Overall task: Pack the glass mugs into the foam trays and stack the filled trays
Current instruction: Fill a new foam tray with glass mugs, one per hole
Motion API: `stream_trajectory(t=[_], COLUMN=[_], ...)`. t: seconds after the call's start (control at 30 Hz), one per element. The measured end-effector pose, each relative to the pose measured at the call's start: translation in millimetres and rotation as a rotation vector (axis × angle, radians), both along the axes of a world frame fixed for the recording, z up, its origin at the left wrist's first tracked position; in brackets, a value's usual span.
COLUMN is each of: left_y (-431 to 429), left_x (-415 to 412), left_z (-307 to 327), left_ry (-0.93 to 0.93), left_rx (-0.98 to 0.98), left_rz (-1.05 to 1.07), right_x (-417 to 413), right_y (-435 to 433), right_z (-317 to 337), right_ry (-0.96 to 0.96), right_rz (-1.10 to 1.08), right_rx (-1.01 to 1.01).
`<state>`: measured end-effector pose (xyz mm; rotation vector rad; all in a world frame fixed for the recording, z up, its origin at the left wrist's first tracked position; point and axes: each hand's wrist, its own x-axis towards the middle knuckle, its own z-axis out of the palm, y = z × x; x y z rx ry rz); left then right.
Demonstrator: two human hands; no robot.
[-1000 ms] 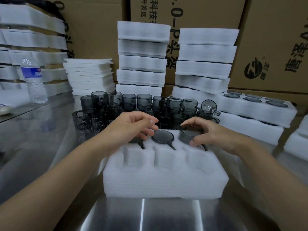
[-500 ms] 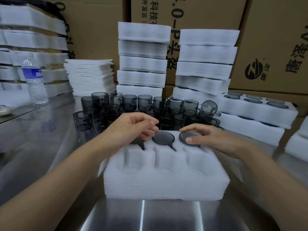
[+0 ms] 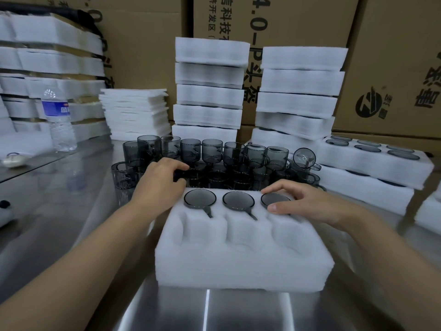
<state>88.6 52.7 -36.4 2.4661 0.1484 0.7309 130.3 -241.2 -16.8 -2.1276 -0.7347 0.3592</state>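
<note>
A white foam tray [image 3: 238,256] lies on the steel table in front of me. Its far row holds three smoky glass mugs [image 3: 200,198], rims up; the three near pockets hold nothing. My right hand [image 3: 307,201] rests with spread fingers over the rightmost seated mug [image 3: 272,199], thumb at its near rim. My left hand [image 3: 162,182] is off the tray's far left corner, with thumb and fingers curled round a loose mug [image 3: 191,174] at the front of the cluster of loose mugs [image 3: 236,154] behind the tray.
Two tall stacks of foam trays [image 3: 210,91] stand behind the mugs, and filled trays [image 3: 372,158] are stacked at the right. A pile of foam sheets [image 3: 136,113] and a water bottle [image 3: 59,120] sit at the left. Cardboard boxes [image 3: 386,68] close off the back.
My left hand left the tray's leftmost mug and reached back to the loose mugs. My right hand pushed the third mug down into its pocket and now lies flatter on it.
</note>
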Motion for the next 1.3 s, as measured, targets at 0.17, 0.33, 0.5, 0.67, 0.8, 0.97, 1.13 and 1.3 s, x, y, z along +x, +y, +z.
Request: stream_trajectory(t=[0.17, 0.33, 0.5, 0.67, 0.8, 0.97, 1.13, 1.3], left_y=[10, 19, 16, 13, 10, 11, 11, -1], left_x=[4, 5, 3, 3, 5, 9, 10, 1], left_z=[-5, -13, -11, -13, -16, -15, -7, 5], left_ry=[0.117, 0.194, 0.084, 0.095, 0.031, -0.071, -0.108, -0.202], left_rx=[0.037, 0.251, 0.333, 0.4, 0.366, 0.336, 0.199, 0.017], left_rz=[-0.02, -0.037, -0.028, -0.03, -0.108, -0.191, -0.204, -0.212], right_x=[-1, -2, 3, 2, 1, -2, -4, -6], right_y=[1, 0, -2, -8, -8, -8, -8, -9], right_z=[0, 1, 1, 5, 7, 9, 10, 15], right_ry=[0.013, 0.027, -0.029, -0.008, 0.02, 0.039, 0.079, 0.094], right_rz=[-0.008, -0.008, -0.037, -0.038, -0.029, -0.039, -0.031, -0.029], right_rx=[0.0, -0.013, -0.057, -0.094, -0.114, -0.126, -0.128, -0.144])
